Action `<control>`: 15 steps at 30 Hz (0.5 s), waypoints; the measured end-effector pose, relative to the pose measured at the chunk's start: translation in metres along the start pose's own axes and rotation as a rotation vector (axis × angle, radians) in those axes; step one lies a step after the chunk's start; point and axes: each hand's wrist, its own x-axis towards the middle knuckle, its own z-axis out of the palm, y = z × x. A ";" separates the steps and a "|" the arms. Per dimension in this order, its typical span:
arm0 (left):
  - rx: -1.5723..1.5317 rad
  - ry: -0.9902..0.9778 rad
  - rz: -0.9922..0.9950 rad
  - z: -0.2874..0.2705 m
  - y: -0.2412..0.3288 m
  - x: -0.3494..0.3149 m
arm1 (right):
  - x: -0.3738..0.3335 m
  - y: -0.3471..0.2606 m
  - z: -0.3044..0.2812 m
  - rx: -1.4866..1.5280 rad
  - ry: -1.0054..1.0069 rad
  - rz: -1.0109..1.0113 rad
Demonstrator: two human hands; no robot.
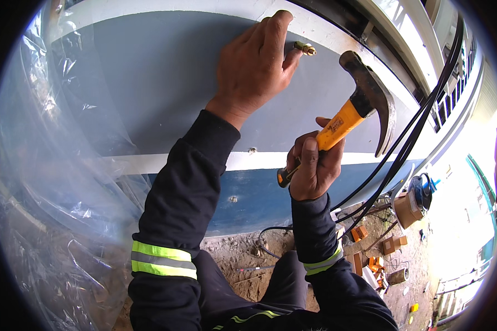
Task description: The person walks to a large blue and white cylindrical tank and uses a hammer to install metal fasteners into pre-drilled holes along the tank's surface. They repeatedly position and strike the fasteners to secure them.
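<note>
My left hand (254, 63) is up against the grey-painted wall (165, 83). Its thumb and fingers are closed round a brass-coloured anchor bolt (305, 48), whose nut end sticks out toward me; the far end is hidden. In my right hand (315, 168) is a claw hammer (370, 94) with a yellow-orange handle and a dark, worn head. The hammer is raised, its striking face to the right of the bolt and apart from it, the claw pointing down. Lower on the wall are two small rough spots, one on the white band (253, 150) and one on the blue part (233, 198).
Clear plastic sheeting (61, 193) hangs on the left. Black cables (403, 149) run down the right side near the hammer. On the dirt ground (270, 243) lie cardboard boxes (395, 244) and orange pieces (376, 265). A railing (455, 83) stands at the upper right.
</note>
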 end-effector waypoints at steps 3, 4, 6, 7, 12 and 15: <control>-0.017 0.018 0.008 0.000 0.000 0.000 | 0.004 0.005 0.001 -0.029 -0.053 0.131; -0.029 0.039 0.019 0.001 0.000 0.001 | 0.005 0.007 0.001 -0.074 -0.089 0.157; -0.034 0.040 0.030 0.002 -0.002 0.001 | 0.005 0.009 0.001 -0.062 -0.055 0.119; -0.026 0.043 0.037 0.002 -0.002 0.001 | 0.004 0.009 0.001 -0.058 -0.032 0.110; -0.027 0.061 0.043 0.002 -0.003 0.000 | -0.001 0.009 0.001 0.077 0.014 -0.086; -0.027 0.052 0.030 0.002 -0.002 0.000 | 0.001 0.011 0.001 -0.063 -0.056 0.155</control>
